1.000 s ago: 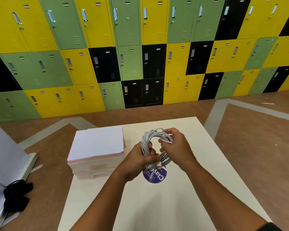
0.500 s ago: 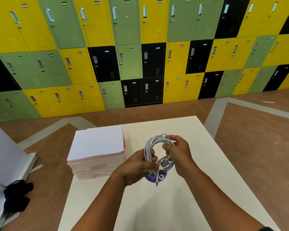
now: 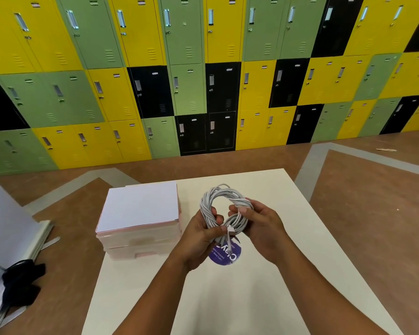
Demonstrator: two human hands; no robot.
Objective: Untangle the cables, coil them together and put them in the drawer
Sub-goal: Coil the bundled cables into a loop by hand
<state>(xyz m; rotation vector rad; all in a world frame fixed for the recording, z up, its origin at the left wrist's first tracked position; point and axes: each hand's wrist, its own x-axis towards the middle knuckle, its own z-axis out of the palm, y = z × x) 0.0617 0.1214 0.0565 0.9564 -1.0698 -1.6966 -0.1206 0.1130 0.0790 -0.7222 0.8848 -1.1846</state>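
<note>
Cables [image 3: 224,206] coiled; left hand [image 3: 198,235], right hand [image 3: 261,226] both curled round loop; drawers [image 3: 140,238] at nine o'clock, shut; left hand nearer.

Purple sticker [image 3: 228,257] half covered by the left hand [image 3: 197,238] and the coiled cables [image 3: 224,191] (its small print too fine to read from here), lower loops lost inside that grip, table [image 3: 228,308] cut off along its near edge at the bottom, dark bundle [image 3: 22,284] by the left edge unidentifiable.
</note>
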